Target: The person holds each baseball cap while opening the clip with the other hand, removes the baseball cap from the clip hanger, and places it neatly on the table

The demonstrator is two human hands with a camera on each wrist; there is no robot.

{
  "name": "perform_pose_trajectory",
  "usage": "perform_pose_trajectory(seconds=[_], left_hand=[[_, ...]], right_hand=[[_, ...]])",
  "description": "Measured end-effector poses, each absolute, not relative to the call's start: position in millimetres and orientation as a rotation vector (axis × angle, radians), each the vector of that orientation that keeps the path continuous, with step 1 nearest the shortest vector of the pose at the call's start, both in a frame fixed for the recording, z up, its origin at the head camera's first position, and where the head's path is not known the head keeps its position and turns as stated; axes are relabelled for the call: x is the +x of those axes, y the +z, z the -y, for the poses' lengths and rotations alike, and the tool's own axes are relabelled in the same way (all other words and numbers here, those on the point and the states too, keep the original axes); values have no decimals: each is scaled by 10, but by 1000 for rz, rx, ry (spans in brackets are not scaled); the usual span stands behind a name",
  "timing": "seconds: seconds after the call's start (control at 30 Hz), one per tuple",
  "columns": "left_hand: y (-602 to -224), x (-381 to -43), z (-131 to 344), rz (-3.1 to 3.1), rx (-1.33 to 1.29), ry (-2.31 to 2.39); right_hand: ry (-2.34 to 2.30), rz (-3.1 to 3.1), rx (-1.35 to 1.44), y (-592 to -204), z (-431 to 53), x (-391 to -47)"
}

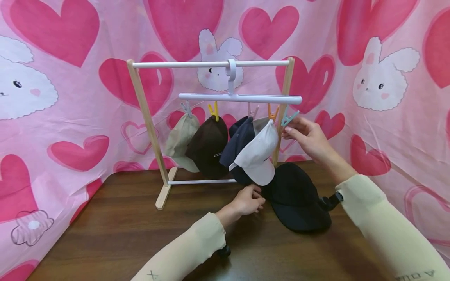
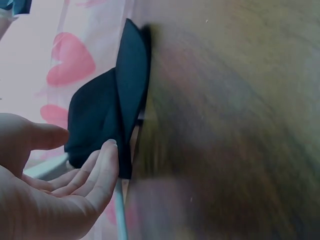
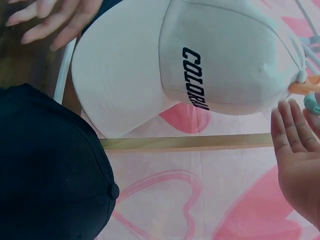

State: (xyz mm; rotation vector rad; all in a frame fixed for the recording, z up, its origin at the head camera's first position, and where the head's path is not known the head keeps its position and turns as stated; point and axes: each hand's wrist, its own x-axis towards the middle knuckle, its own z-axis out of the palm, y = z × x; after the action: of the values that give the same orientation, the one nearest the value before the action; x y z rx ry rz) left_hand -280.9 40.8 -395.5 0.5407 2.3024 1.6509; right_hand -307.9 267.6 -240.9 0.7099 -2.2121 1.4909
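Up far right, right hand [image 1: 309, 136] pinches teal clothespin [image 1: 289, 117]; loose-fingered left hand [image 1: 245, 201] beside black baseball cap [image 1: 299, 197]; tabletop [image 1: 133, 234] spreads left to edge.

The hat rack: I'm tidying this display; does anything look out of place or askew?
The black cap stands out: it lies on the table, while the other caps hang from clips. The hanger also sits right of the rail's middle, and the blue clip slants at the right hand. No damage shows.

Left hand [image 1: 246, 201] low (fingers [image 2: 106, 167] loosely curved), right hand [image 1: 308, 136] higher, in a pinch.
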Motion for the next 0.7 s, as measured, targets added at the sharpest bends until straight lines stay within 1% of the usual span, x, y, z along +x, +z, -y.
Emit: perform_pose_trajectory(seconds=[0.37, 0.7], left_hand=[[-3819, -2873, -199, -2329, 536, 1736], [-3721, -2919, -121, -2309, 566, 1852]], right_hand=[[1381, 2301, 615, -2393, -2683, -2950], [1394, 2300, 633, -2362, -2649, -2911]])
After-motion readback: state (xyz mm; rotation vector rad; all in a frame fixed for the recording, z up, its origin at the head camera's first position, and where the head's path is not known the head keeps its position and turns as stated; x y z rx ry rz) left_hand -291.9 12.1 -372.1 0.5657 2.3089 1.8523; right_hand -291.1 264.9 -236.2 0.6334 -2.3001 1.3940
